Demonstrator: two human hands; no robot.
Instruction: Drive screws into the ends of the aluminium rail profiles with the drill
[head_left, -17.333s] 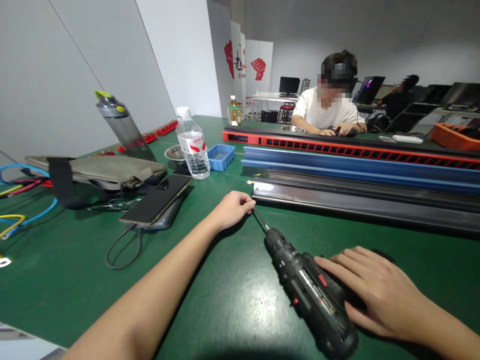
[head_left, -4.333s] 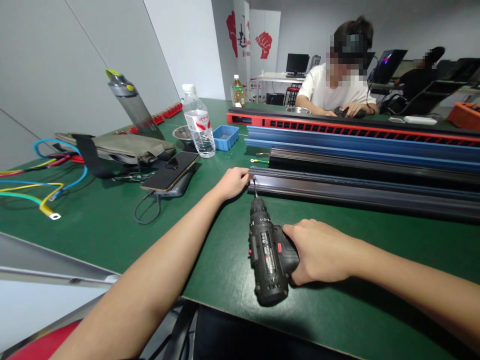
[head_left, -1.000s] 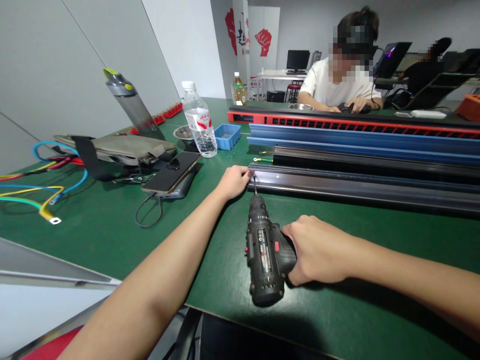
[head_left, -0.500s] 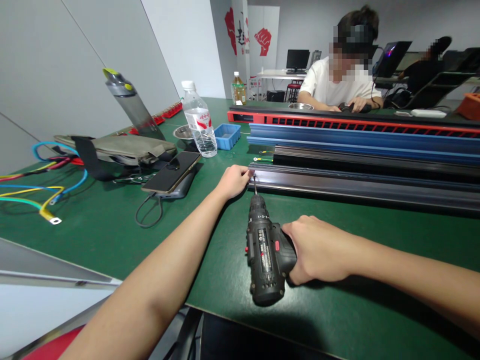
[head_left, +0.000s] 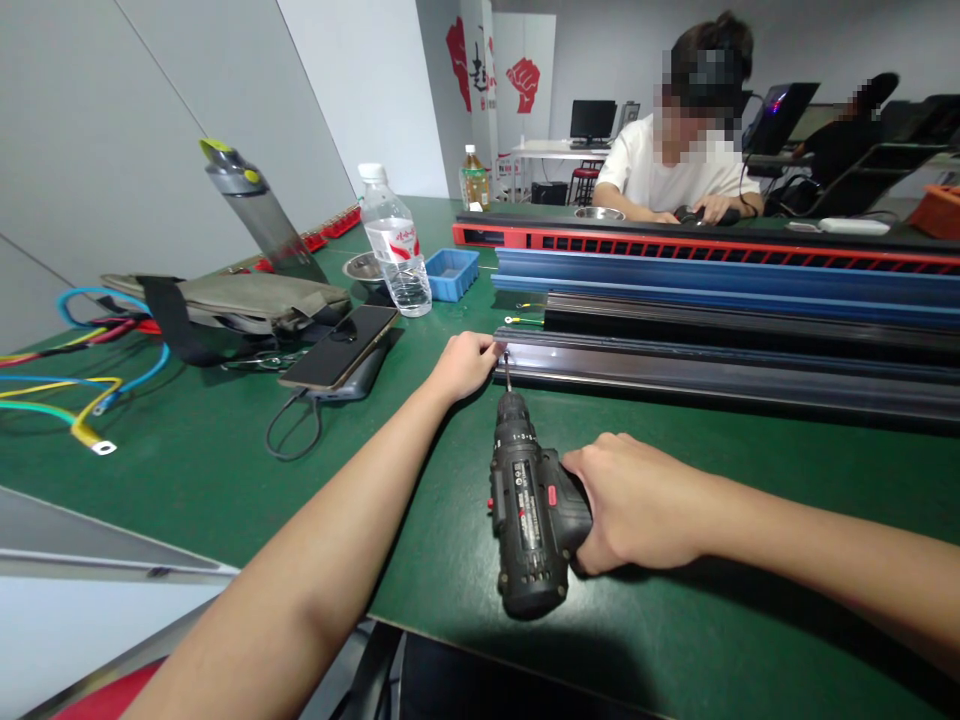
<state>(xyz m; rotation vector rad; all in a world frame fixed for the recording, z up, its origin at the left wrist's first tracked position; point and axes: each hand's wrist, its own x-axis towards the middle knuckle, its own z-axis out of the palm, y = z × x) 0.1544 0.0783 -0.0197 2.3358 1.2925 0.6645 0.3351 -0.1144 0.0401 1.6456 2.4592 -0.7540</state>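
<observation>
In my right hand (head_left: 637,505) is a black cordless drill (head_left: 529,530), gripped by its handle and lying over the table with its nose pointing away from me. Its long bit (head_left: 508,372) reaches the left end of a dark metal profile (head_left: 675,383), and light shines on the metal there. My left hand (head_left: 466,365) is closed at that same end, fingertips against the profile beside the bit tip. Whatever else its fingers may pinch is hidden. Just behind lies a black profile (head_left: 712,322) with a green-yellow wire with a ring terminal (head_left: 525,321) coming from its end.
Beyond are a blue profile (head_left: 675,275) and a red-and-black rail (head_left: 637,238). To the left stand a water bottle (head_left: 397,245), a blue tray (head_left: 454,270), a phone (head_left: 345,345), a grey bag (head_left: 225,300) and cables with lugs (head_left: 94,435). A person (head_left: 682,160) sits across the green table (head_left: 420,520).
The view has shifted very slightly. Both hands and the drill keep the same positions against the profile, the bit still at its left end.
</observation>
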